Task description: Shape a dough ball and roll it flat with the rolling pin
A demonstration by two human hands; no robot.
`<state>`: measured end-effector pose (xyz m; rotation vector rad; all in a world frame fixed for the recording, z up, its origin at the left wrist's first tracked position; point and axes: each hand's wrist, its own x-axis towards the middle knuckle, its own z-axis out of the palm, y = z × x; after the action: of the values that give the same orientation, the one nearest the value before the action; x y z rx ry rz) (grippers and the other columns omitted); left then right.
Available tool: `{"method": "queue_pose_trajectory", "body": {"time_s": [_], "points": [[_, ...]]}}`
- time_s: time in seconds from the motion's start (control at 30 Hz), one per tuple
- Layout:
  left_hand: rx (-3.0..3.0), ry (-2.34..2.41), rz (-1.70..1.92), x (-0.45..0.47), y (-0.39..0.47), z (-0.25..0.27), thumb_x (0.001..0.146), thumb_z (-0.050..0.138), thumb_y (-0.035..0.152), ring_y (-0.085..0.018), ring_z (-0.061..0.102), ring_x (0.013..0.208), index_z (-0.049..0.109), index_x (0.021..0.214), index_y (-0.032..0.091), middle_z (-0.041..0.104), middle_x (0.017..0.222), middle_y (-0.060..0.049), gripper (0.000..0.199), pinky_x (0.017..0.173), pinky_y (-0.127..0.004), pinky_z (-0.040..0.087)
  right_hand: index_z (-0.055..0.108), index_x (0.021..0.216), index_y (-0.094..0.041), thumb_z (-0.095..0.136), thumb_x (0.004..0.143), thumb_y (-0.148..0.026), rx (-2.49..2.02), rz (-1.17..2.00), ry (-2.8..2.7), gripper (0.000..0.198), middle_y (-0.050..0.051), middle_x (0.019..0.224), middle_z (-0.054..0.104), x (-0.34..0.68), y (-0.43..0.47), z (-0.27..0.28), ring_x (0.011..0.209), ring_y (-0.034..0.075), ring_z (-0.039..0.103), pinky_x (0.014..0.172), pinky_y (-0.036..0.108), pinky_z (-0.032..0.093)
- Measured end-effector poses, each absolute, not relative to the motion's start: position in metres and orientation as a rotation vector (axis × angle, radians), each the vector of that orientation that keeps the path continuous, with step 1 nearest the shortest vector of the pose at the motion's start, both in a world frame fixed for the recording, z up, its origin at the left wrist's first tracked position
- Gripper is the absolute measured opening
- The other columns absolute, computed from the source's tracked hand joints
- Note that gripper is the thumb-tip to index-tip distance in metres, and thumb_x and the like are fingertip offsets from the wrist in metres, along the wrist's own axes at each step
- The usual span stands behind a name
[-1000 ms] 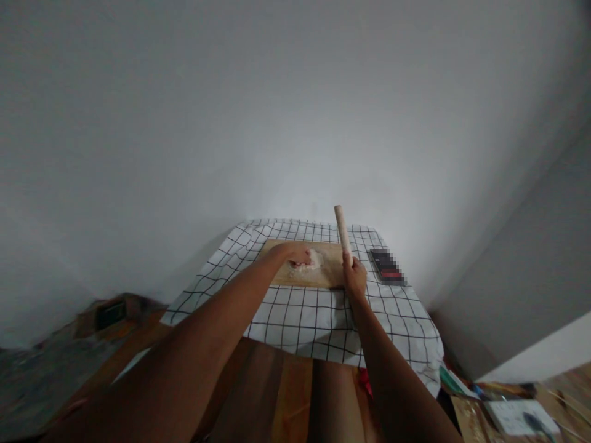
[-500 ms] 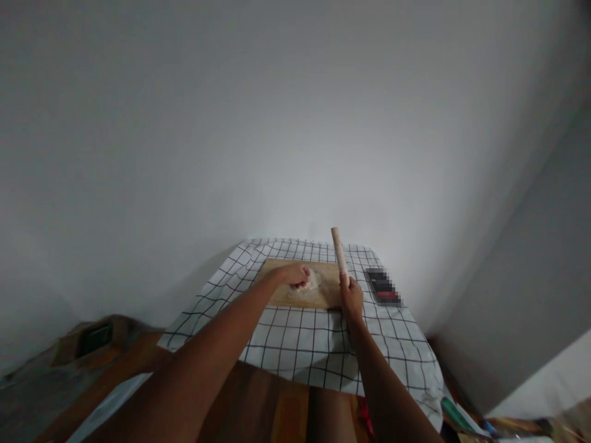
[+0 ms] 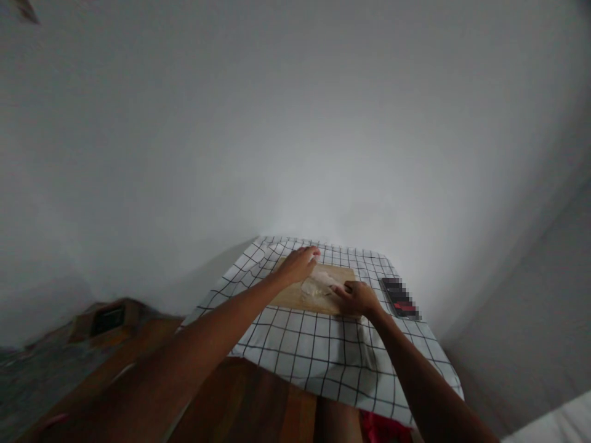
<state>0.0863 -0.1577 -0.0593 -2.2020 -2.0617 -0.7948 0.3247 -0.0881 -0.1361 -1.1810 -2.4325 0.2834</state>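
A pale wooden rolling pin (image 3: 325, 279) lies slantwise low over the cutting board (image 3: 295, 300), floured along its length. My right hand (image 3: 357, 298) is closed around its near right end. At the far left end is my left hand (image 3: 299, 263), its fingers curled over the pin; the grip there is partly hidden. White flour, perhaps with dough in it (image 3: 313, 290), is spread on the board beneath and beside the pin. How much lies under the pin cannot be seen.
A white cloth with black checks (image 3: 295, 344) covers the table, which stands against a pale wall (image 3: 295, 123). A dark, blurred-out flat object (image 3: 401, 298) lies to the right of the board. An open cardboard box (image 3: 107, 321) is on the floor at left.
The rolling pin, upright in my right hand before, is now lowered across the board. My left hand has left the flour and moved to the pin's far end. The view has shifted slightly.
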Motion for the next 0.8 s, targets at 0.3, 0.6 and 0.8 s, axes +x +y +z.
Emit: {"method": "queue_pose_trajectory", "body": {"time_s": [0.3, 0.6, 0.8], "points": [[-2.311, -2.167, -0.540, 0.079, -0.133, -0.124, 0.098, 0.040, 0.027, -0.029, 0.037, 0.144, 0.056, 0.137, 0.020, 0.049, 0.151, -0.013, 0.043, 0.119, -0.047, 0.017, 0.066, 0.107, -0.023, 0.031, 0.104, -0.044, -1.144, -0.118, -2.563, 0.041, 0.013, 0.110, 0.066, 0.312, -0.060, -0.121, 0.102, 0.026, 0.061, 0.078, 0.034, 0.040], [-2.201, -2.522, -0.330, 0.060, -0.062, -0.121, 0.097, 0.040, 0.048, -0.038, 0.017, 0.152, 0.037, 0.153, 0.028, 0.026, 0.164, -0.010, 0.060, 0.117, -0.067, 0.013, 0.064, 0.117, -0.020, 0.041, 0.100, -0.021, -1.071, -0.140, -2.789, 0.029, 0.014, 0.125, 0.064, 0.285, 0.028, -0.148, 0.116, 0.027, 0.056, 0.093, 0.038, 0.043], [-2.120, -2.609, -0.171, 0.059, -0.051, -0.115, 0.095, 0.033, 0.051, -0.037, 0.010, 0.153, 0.030, 0.156, 0.028, 0.020, 0.166, -0.008, 0.065, 0.117, -0.070, 0.008, 0.063, 0.124, -0.014, 0.049, 0.096, -0.015, -0.843, -0.345, -2.886, 0.032, 0.016, 0.135, 0.061, 0.280, 0.062, -0.170, 0.125, 0.027, 0.054, 0.104, 0.040, 0.043]]}}
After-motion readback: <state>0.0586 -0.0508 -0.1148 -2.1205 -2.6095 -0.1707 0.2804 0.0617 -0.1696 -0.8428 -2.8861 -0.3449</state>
